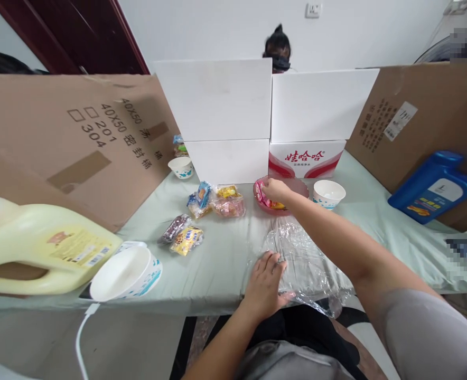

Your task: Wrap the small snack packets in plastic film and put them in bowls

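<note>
My right hand reaches over a translucent pink bowl, its fingers closed on a pink-wrapped snack packet. A yellow-orange wrapper shows in the bowl under the hand. Near the table's front edge, my left hand lies on a clear plastic bag, fingers flat and thumb spread apart. The bag is crumpled and reaches up to the bowl. Left of the bowl sit packets with yellow and pink wrapping, blue-wrapped packets, a dark packet and a yellow packet.
White paper bowls stand at right, at front left and far left. White boxes wall the back; cardboard flanks both sides. A cream jug and a blue bottle stand at the sides. Another person's head shows behind.
</note>
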Tool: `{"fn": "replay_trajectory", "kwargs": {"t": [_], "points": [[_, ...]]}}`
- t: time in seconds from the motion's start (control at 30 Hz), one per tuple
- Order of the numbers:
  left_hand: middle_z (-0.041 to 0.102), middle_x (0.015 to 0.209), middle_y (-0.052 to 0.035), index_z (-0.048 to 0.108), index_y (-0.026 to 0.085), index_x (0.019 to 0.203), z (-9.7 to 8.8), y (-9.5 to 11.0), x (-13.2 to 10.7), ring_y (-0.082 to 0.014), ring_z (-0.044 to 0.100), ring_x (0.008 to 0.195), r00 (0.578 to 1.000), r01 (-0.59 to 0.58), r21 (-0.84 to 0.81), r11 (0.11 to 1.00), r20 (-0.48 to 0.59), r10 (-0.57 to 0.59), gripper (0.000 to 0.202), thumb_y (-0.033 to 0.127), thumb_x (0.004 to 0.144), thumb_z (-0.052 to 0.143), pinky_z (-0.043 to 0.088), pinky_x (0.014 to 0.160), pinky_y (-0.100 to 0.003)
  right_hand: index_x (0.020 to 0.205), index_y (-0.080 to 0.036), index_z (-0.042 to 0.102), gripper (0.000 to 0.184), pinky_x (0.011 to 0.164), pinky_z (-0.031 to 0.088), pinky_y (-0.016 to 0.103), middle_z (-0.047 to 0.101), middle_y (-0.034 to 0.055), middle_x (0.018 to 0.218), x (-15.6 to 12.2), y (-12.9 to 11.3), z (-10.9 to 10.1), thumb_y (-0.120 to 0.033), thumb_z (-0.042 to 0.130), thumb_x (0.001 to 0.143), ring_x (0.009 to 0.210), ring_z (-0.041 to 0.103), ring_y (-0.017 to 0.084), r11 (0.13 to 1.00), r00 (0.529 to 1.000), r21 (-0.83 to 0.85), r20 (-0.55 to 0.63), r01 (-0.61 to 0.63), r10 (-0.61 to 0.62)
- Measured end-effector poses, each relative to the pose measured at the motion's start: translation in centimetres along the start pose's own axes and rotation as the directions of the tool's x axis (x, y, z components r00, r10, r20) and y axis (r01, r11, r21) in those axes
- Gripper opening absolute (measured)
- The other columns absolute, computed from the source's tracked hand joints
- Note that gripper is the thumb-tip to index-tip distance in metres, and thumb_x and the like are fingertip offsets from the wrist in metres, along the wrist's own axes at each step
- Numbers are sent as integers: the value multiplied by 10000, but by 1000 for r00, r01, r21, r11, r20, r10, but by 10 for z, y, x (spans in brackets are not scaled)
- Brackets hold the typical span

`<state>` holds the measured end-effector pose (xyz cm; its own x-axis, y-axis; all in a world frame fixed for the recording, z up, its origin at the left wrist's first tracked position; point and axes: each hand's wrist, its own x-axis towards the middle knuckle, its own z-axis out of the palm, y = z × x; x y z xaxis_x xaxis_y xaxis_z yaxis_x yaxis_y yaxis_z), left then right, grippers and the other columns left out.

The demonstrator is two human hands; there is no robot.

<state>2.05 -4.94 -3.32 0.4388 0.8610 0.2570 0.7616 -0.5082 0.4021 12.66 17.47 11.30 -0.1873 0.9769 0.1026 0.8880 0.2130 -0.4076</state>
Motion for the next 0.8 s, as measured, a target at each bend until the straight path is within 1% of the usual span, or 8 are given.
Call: {"fn": "replay_trajectory", "kwargs": {"t": [0.1,0.2,0.27,0.33,0.5,0.57,0.67,0.8], "points": [[470,1429,-129,511,246,1291,-1,0,1,-368,339,1383,1000,4,-17,1000,23,-4,707,411,664,791,328,1106,-575,992,-159,653,245,823,471,319,703,113,1033,-26,10,-1,-258,452,893,962,643,241,1000,999,6,-30,29,-29],[465,1434,-125,513,245,1298,-3,0,2,-373,337,1381,999,8,-11,1000,37,-8,691,399,678,778,331,1095,-586,1023,-171,661,250,867,458,296,688,86,1067,-73,33,5,-231,449,904,1006,615,204,979,978,34,-74,200,-197],[466,1429,-128,514,236,1300,-4,0,3,-373,342,1378,999,1,-1,1000,35,-1,684,395,687,772,335,1093,-584,1058,-159,661,275,870,472,310,689,99,1040,-108,56,18,-269,443,931,990,619,201,940,941,51,-41,338,-337],[461,1430,-131,516,230,1298,-5,1,3,-369,342,1377,1000,-11,9,1000,25,11,672,399,698,765,338,1093,-580,1201,-164,620,344,973,440,369,649,122,1196,-139,81,34,-334,462,947,1137,573,229,912,911,12,39,411,-411],[452,1441,-129,538,220,1269,-8,1,4,-349,345,1385,997,-69,10,998,17,69,596,335,725,750,351,1103,-557,1451,-192,404,581,1135,228,549,366,135,1530,-167,122,60,-465,478,944,1429,272,319,951,966,-190,139,243,-219],[462,1431,-121,562,225,1229,-15,0,1,-338,359,1381,993,-121,-15,992,0,121,539,286,725,746,355,1107,-547,1441,-173,417,567,1128,232,569,369,153,1524,-168,122,55,-459,458,953,1430,269,332,964,977,-181,121,195,-175],[553,1327,-94,614,232,1072,-28,-2,-7,-320,422,1338,984,-176,-65,982,-50,173,387,239,710,752,372,1096,-532,1309,-167,551,452,1081,340,529,525,174,1390,-181,113,35,-435,412,973,1327,436,309,967,968,-28,26,252,-251],[667,1092,-69,592,219,842,-40,-5,-12,-301,545,1203,988,-144,-148,978,-85,132,240,233,686,775,436,1025,-504,1221,-181,595,469,976,460,431,642,146,1191,-226,101,10,-530,440,947,1134,584,253,852,889,302,33,428,-458]]}}
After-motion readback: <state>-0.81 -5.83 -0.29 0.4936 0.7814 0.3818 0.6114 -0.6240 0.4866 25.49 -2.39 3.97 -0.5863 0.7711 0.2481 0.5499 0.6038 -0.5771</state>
